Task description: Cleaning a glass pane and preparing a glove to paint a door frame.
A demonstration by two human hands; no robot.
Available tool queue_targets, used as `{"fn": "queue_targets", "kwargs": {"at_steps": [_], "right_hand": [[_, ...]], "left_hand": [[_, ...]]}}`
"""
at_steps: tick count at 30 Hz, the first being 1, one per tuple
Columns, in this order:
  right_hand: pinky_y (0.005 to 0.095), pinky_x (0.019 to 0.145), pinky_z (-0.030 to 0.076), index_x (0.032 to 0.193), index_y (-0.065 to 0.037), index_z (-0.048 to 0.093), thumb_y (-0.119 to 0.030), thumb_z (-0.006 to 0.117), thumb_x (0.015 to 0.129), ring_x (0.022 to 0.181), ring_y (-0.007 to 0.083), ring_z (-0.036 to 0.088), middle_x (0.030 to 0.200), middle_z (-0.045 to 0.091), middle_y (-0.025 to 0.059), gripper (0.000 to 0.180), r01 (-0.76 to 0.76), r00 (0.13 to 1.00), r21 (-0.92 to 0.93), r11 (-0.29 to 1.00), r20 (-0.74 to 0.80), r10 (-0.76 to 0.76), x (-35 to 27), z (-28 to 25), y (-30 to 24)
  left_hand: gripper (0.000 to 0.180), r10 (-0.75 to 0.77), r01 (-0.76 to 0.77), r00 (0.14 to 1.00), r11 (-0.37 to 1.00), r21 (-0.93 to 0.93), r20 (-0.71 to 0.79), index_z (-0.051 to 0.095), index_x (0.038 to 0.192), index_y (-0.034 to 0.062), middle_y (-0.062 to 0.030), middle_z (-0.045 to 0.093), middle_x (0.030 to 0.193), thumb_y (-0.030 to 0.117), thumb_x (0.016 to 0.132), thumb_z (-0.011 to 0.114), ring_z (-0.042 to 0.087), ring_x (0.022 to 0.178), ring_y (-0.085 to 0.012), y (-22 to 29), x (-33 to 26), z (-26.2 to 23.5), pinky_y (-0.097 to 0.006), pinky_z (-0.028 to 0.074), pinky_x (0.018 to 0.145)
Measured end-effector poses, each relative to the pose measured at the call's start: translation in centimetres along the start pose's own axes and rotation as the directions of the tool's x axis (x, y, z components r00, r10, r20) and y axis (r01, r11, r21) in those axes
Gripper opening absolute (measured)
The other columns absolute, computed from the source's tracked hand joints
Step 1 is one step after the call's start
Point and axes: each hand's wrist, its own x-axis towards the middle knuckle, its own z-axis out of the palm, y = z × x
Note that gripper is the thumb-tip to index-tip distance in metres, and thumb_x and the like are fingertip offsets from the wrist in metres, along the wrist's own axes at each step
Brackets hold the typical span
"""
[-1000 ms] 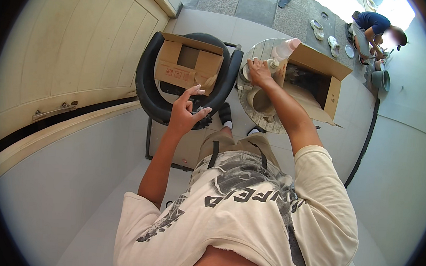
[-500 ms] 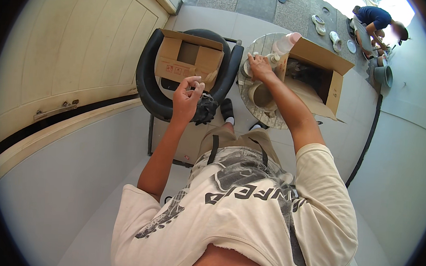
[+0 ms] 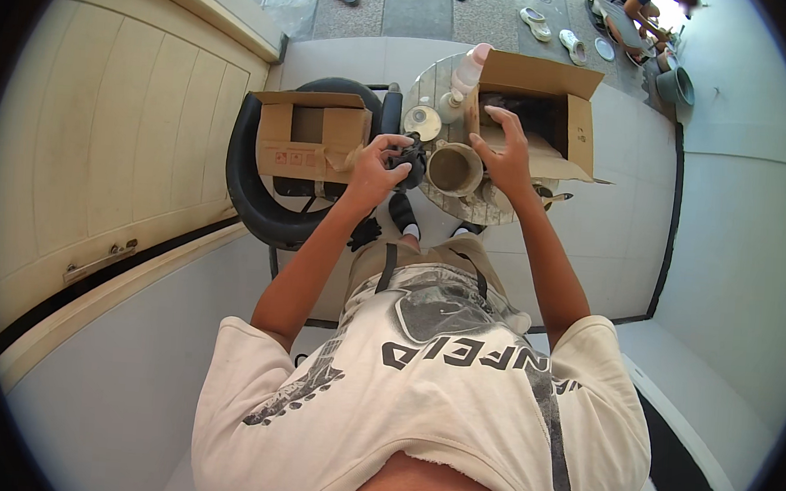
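Note:
My left hand (image 3: pixel 377 174) is closed on a small dark, knobbly object (image 3: pixel 408 164) at the near left edge of the round slatted table (image 3: pixel 439 75); its kind is unclear. Just right of that object stands a round, clay-smeared tub (image 3: pixel 454 169), its inside facing up. My right hand (image 3: pixel 504 158) hovers by the tub's right rim, empty, thumb and fingers apart. Behind the tub are a round pale-topped jar (image 3: pixel 422 121), a pump bottle (image 3: pixel 452 105) and a clear bottle with a pink top (image 3: pixel 472 66).
An open cardboard box (image 3: pixel 581 113) stands right of the bottles, dark inside. Left, another box (image 3: pixel 314 137) sits on a black armchair (image 3: pixel 240 173). A brush (image 3: pixel 558 198) lies at the table's right edge. A person (image 3: pixel 637 13) crouches at far right near shoes and a bucket (image 3: pixel 675 85).
My right hand has drawn back from the jar to beside the tub. My left hand has moved right from the armchair and now holds the dark object. The view has shifted.

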Motion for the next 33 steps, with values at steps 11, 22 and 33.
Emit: {"fn": "queue_targets", "kwargs": {"at_steps": [11, 22, 33], "right_hand": [[0.0382, 0.097, 0.046, 0.120, -0.002, 0.058, -0.011, 0.072, 0.081, 0.113, 0.0292, 0.058, 0.120, 0.060, 0.0145, 0.042, -0.304, 0.944, 0.016, 0.953, -0.128, 0.303, -11.9, -8.7, -1.9], [0.0385, 0.096, 0.047, 0.125, -0.008, 0.058, -0.011, 0.072, 0.083, 0.119, 0.0247, 0.056, 0.128, 0.058, 0.0102, 0.044, -0.449, 0.892, 0.159, 0.879, 0.028, 0.451, -18.4, -13.6, -1.0], [0.0371, 0.094, 0.047, 0.123, -0.007, 0.058, -0.011, 0.071, 0.084, 0.112, 0.0230, 0.059, 0.120, 0.061, 0.0091, 0.041, -0.591, 0.802, 0.170, 0.788, 0.021, 0.597, -21.3, -14.7, -0.4]], "left_hand": [[0.018, -0.011, -0.227, 0.954, 0.626, 0.746, 0.300, 0.071, 0.095, -0.0001, -0.0232, 0.058, 0.105, -0.005, 0.080, 0.063, 0.062, 0.095, -0.0425, -14.9, 6.9, 13.1, -0.047, 0.050, 0.086], [0.048, -0.620, -0.749, 0.565, -0.108, 0.654, 0.544, 0.060, 0.131, 0.0003, -0.0190, 0.060, 0.135, 0.018, 0.087, 0.063, 0.060, 0.122, -0.0356, -28.7, 12.1, 15.4, -0.043, 0.045, 0.105], [0.029, -0.404, -0.698, 0.682, -0.112, 0.707, 0.610, 0.072, 0.112, 0.0099, -0.0118, 0.070, 0.119, 0.021, 0.091, 0.055, 0.067, 0.108, -0.0292, -28.5, 12.7, 14.5, -0.042, 0.051, 0.094]]}}
